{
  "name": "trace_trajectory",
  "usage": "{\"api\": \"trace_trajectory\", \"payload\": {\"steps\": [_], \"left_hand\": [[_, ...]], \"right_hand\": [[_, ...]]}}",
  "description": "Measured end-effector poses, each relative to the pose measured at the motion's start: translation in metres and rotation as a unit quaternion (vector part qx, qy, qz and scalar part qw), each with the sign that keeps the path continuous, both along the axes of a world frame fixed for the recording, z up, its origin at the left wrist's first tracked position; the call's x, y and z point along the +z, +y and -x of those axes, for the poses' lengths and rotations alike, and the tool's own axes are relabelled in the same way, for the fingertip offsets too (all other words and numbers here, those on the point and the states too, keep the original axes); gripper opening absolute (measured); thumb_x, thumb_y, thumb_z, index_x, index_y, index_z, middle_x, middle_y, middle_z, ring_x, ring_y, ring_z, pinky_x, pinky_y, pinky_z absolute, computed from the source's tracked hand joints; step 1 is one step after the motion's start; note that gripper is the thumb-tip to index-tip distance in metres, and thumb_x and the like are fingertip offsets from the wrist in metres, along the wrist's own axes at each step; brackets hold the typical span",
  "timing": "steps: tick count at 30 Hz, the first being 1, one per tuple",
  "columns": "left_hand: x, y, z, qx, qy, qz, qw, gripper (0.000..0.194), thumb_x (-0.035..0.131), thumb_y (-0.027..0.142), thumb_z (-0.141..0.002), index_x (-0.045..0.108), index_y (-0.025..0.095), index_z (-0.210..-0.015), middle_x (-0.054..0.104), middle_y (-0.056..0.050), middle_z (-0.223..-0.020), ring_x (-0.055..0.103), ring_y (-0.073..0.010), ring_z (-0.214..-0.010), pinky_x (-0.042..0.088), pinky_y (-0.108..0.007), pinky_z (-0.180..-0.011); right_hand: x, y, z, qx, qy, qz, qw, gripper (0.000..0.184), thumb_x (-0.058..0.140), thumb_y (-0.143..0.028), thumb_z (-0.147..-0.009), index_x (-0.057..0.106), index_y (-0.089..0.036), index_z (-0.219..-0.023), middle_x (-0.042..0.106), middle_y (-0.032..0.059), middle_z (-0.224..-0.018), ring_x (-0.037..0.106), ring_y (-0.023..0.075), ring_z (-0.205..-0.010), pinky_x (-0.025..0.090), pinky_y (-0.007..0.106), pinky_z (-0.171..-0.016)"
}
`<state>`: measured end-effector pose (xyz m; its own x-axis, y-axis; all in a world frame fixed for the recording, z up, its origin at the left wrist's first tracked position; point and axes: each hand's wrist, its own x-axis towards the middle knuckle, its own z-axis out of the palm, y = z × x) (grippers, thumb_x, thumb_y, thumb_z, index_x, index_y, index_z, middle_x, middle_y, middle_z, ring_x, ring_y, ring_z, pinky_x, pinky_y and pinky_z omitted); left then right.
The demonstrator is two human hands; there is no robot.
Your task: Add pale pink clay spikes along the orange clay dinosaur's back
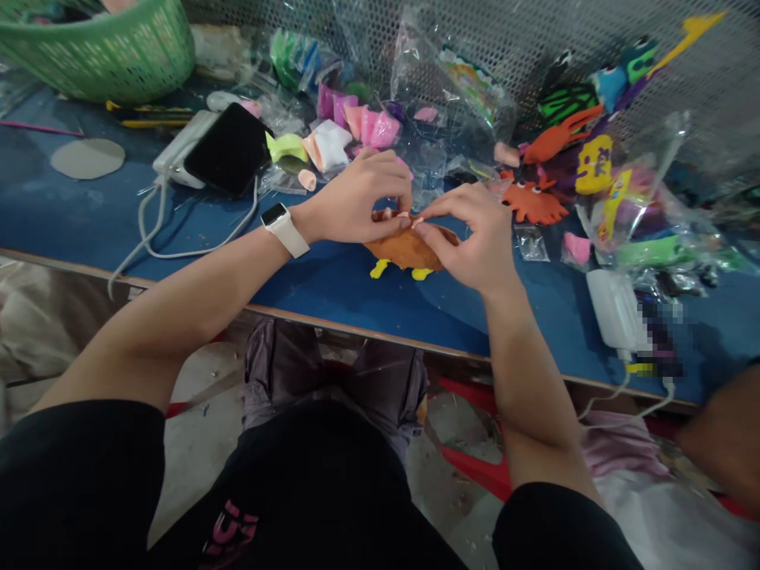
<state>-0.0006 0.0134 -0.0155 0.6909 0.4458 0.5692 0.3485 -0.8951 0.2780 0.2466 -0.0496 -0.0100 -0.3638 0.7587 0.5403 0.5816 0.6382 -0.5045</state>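
Across the near edge of the blue surface (pixel 321 286) both forearms (pixel 229 273) reach in, converging; left hand (pixel 371 196) and right hand (pixel 478 237), bent inward, pinch the top of a rounded brown figure (pixel 407 249), inside that edge's middle, with yellow feet (pixel 378 269) and pink bits (pixel 417 222)

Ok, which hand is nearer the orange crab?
Right. The right hand is just left of the orange crab, fingers at the brown piece; the left hand is farther left, also at that piece.
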Motion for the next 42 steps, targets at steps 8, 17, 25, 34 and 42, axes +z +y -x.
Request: {"api": "trace_trajectory", "payload": {"steps": [8,17,25,34,42], "left_hand": [[0.000,0.001,0.000,0.015,0.010,-0.003,1.000,0.026,0.059,0.049,-0.101,0.073,0.030,-0.090,0.081,-0.009,-0.101,0.071,-0.0321,-0.106,0.053,-0.060,-0.097],[0.000,-0.001,0.000,0.014,-0.005,0.022,1.000,0.028,0.061,0.052,-0.098,0.074,0.029,-0.089,0.080,-0.010,-0.098,0.072,-0.0340,-0.106,0.052,-0.058,-0.099],[-0.001,0.001,0.000,0.011,0.006,0.007,1.000,0.028,0.060,0.052,-0.100,0.074,0.029,-0.090,0.079,-0.010,-0.099,0.070,-0.0334,-0.104,0.052,-0.059,-0.098],[0.009,-0.006,0.003,0.021,0.047,0.038,0.998,0.050,0.045,0.068,-0.102,0.077,0.030,-0.101,0.078,-0.010,-0.107,0.064,-0.0297,-0.107,0.050,-0.058,-0.105],[0.011,-0.002,0.015,-0.052,0.076,0.067,0.993,0.093,0.071,0.082,-0.086,0.061,0.020,-0.155,0.070,-0.015,-0.149,0.067,-0.0386,-0.134,0.051,-0.055,-0.117]], "right_hand": [[0.000,0.001,0.002,0.002,-0.006,-0.020,1.000,0.015,0.078,-0.047,-0.099,0.078,-0.032,-0.095,0.081,0.0040,-0.103,0.074,0.0328,-0.106,0.057,0.065,-0.115],[-0.002,0.003,0.001,-0.001,0.001,-0.020,1.000,0.016,0.078,-0.048,-0.099,0.080,-0.033,-0.095,0.081,0.0046,-0.103,0.073,0.0327,-0.104,0.058,0.066,-0.113],[-0.003,0.003,0.002,0.000,0.003,-0.015,1.000,0.023,0.078,-0.054,-0.099,0.079,-0.031,-0.096,0.082,0.0053,-0.105,0.074,0.0324,-0.104,0.057,0.067,-0.115],[-0.003,0.002,0.006,0.000,-0.009,-0.017,1.000,0.027,0.074,-0.057,-0.101,0.077,-0.031,-0.094,0.081,0.0054,-0.104,0.075,0.0332,-0.104,0.059,0.066,-0.112],[0.001,0.000,0.004,-0.004,-0.014,0.019,1.000,0.037,0.072,-0.067,-0.099,0.078,-0.031,-0.103,0.083,0.0066,-0.112,0.075,0.0354,-0.113,0.056,0.066,-0.116]]}}
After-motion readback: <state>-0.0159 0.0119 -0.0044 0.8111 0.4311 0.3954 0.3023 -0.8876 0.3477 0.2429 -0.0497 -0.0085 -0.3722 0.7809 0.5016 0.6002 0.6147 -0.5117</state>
